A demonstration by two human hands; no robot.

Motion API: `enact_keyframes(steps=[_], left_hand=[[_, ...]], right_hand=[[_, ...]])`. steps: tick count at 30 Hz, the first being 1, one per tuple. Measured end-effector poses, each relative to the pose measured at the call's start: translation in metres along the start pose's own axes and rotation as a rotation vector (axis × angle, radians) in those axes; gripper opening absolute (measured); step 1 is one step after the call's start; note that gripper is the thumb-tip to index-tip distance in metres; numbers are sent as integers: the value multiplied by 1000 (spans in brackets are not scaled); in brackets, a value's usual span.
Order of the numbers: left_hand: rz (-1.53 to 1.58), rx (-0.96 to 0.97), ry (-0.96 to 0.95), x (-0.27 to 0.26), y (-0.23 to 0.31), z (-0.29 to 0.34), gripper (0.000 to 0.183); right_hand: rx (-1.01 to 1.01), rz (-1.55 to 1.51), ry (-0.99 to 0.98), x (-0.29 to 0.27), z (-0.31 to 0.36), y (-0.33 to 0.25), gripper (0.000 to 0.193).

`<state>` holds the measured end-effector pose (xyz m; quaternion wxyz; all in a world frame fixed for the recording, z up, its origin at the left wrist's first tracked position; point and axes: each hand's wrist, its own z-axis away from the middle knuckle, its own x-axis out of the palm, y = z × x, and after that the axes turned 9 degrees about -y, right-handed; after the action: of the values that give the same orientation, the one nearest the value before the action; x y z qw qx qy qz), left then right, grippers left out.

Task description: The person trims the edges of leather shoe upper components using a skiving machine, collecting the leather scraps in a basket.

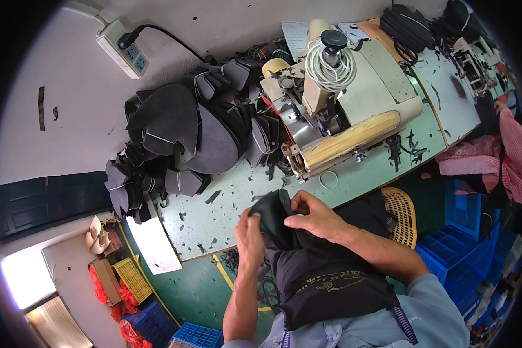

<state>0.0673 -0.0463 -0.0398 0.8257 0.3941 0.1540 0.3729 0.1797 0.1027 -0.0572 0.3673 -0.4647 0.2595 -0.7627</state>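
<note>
Just in front of the table's near edge, above my lap, both hands hold a small stack of black, leather-like cut pieces [271, 216]. My left hand [249, 238] grips the stack at its left side, thumb on the top face. At the right side, my right hand [316, 217] pinches the upper edges between thumb and fingers, and the layers there stand slightly apart. Beyond my hands is a beige bench machine [383, 69] with a wooden front bar and a coil of white cord. A loose rubber band [328, 180] lies before it.
Banded bundles of dark cut pieces [177, 122] crowd the table's left side. Black scraps litter the pale green tabletop [238, 191]. A yellow basket [401, 217] and blue crates [455, 246] stand at right. A person in pink checked clothing [475, 159] sits at far right.
</note>
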Motion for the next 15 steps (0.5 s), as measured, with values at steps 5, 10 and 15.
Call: enact_keyframes(steps=[5, 10, 15], left_hand=[[140, 28, 202, -64, -42, -59, 39], [-801, 202, 418, -61, -12, -48, 49], [505, 265, -634, 28, 55, -2, 50]], right_hand=[[-40, -106, 128, -6, 2, -17, 21], [7, -621, -147, -25, 27, -35, 45], [222, -1004, -429, -19, 35, -48, 49]])
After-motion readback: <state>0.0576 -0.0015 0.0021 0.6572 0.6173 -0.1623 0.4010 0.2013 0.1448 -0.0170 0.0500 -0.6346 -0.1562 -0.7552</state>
